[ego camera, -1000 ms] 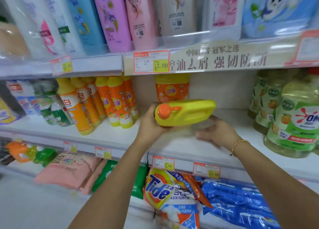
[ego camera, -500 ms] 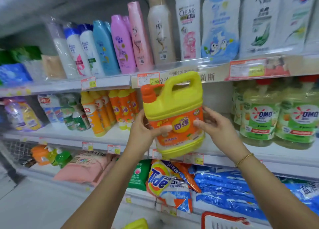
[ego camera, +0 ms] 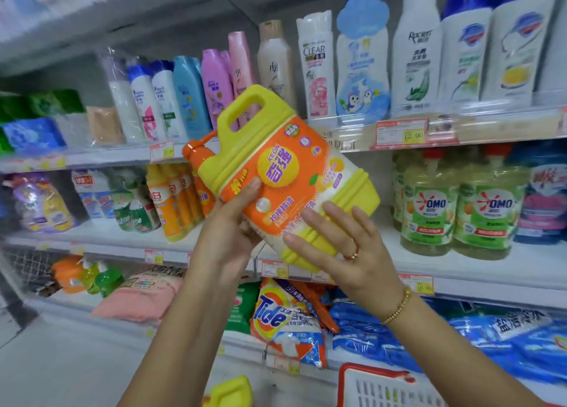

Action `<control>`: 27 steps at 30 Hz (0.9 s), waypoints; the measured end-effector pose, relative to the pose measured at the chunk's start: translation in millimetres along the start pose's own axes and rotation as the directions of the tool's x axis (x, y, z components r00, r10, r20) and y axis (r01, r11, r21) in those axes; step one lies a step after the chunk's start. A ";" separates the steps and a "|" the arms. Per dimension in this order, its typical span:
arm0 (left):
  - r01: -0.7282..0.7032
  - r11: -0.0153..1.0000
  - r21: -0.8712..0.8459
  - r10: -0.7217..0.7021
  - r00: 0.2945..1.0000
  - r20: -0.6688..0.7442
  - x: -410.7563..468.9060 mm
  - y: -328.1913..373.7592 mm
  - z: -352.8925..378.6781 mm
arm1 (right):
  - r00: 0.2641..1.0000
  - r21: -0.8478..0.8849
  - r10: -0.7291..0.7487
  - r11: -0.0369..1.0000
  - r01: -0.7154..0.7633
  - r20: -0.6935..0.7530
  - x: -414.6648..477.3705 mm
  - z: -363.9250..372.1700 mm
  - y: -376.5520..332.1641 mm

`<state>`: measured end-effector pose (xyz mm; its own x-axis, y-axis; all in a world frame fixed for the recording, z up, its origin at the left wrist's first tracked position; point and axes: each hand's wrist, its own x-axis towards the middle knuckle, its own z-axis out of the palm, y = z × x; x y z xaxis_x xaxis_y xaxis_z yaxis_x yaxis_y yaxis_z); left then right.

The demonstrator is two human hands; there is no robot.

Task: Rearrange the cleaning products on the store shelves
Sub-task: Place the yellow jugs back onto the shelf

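The yellow detergent jug is tilted in the air before the middle shelf, its orange cap pointing left. The left hand grips its lower side, thumb on the label. The right hand lies with straight fingers on its yellow base. Green OMO bottles stand on the shelf at right

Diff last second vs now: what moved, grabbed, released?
The yellow jug went from lying flat to raised, label facing the camera, top tilted left. Left hand kept gripping it; the right hand now lays straight fingers on its base end. Shelf stock unchanged.
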<state>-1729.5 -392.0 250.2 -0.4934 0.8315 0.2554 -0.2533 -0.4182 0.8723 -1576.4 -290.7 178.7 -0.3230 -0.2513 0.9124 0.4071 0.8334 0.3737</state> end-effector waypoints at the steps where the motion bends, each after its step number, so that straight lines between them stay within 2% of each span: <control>1: -0.014 1.000 0.016 0.014 0.999 0.036 -1.7 3.4 -0.5 | 0.999 -0.027 -0.038 0.999 0.037 -0.038 6.4 -2.7 1.8; 3: -0.058 0.998 0.017 0.056 0.993 0.100 -4.9 10.3 0.6 | 0.993 -0.016 -0.065 0.998 0.064 -0.097 19.0 -9.8 0.8; 6: -0.084 0.980 -0.179 0.126 0.963 0.238 -11.5 14.7 8.4 | 0.990 0.109 0.018 0.994 -0.003 -0.137 33.2 -18.4 -6.2; 10: 0.056 0.897 -0.439 0.146 0.899 0.412 -7.4 9.5 19.6 | 0.980 0.270 0.160 0.955 -0.123 -0.117 44.9 -23.8 -16.5; 12: 0.079 0.870 -0.488 0.135 0.912 0.388 0.4 6.4 18.0 | 0.963 0.405 0.253 0.893 -0.195 -0.094 47.0 -24.8 -23.6; 14: 0.101 0.853 -0.512 0.091 0.937 0.336 7.2 -0.5 12.6 | 0.895 0.561 0.445 0.749 -0.353 -0.030 50.2 -28.0 -34.7; 16: 0.071 0.871 -0.486 0.082 0.955 0.285 11.9 -8.5 2.7 | 0.756 0.710 0.644 0.477 -0.518 0.118 55.2 -30.9 -42.9; 17: 0.042 0.896 -0.443 0.083 0.962 0.259 13.6 -10.9 -3.1 | 0.698 0.771 0.687 0.329 -0.545 0.201 57.6 -32.2 -43.3; 20: -0.010 0.962 -0.273 0.083 0.963 0.256 14.3 -12.3 -18.6 | 0.574 0.861 0.727 -0.045 -0.506 0.376 59.6 -31.8 -28.8; 22: 0.005 0.968 -0.252 0.066 0.959 0.274 12.8 -14.4 -22.7 | 0.501 0.865 0.735 -0.235 -0.443 0.456 59.2 -28.8 -19.2; 24: 0.047 0.957 -0.286 0.038 0.959 0.283 9.0 -19.1 -20.1 | 0.450 0.860 0.752 -0.307 -0.407 0.482 61.6 -24.5 -13.6; 25: 0.057 0.953 -0.297 0.027 0.962 0.272 6.8 -21.5 -17.1 | 0.431 0.862 0.769 -0.299 -0.410 0.472 63.2 -22.0 -10.4; 26: 0.054 0.952 -0.302 0.023 0.969 0.247 4.9 -23.2 -14.9 | 0.432 0.865 0.783 -0.258 -0.430 0.448 65.0 -20.1 -8.0; 27: 0.043 0.950 -0.308 0.026 0.976 0.217 4.7 -24.8 -13.6 | 0.454 0.864 0.793 -0.171 -0.474 0.406 66.7 -17.8 -6.2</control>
<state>-1736.8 -382.7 224.0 -0.3073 0.8798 0.3627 -0.5184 -0.4744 0.7115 -1585.2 -321.4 240.2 -0.1708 0.7468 0.6427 -0.6543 0.4018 -0.6407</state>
